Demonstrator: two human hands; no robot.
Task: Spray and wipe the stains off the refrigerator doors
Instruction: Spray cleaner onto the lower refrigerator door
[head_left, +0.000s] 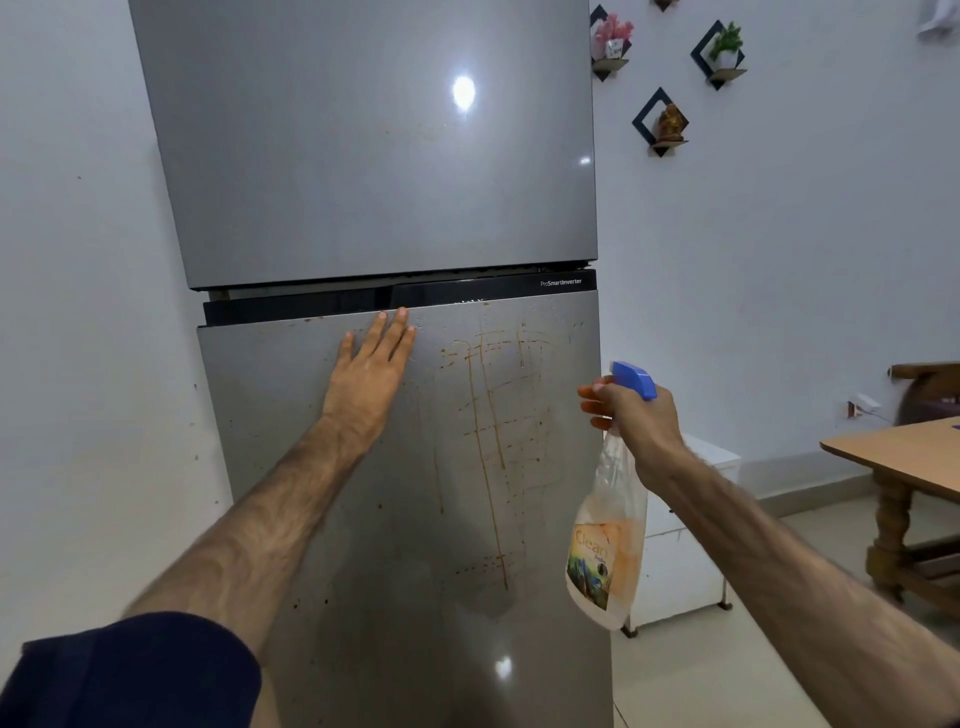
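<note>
Your left hand (370, 373) lies flat, fingers straight, on the grey refrigerator's lower door (363, 519) beside the orange-brown streaky stains (491, 426), while your right hand (631, 415) grips the clear, blue-triggered spray bottle (605, 540) just right of it.

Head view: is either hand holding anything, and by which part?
The right hand grips the spray bottle at its neck, below the blue trigger head. The left hand rests flat on the lower refrigerator door, holding nothing.

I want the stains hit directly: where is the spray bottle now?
In the head view, the spray bottle hangs from the right hand, right of the lower door's orange stains.
</note>
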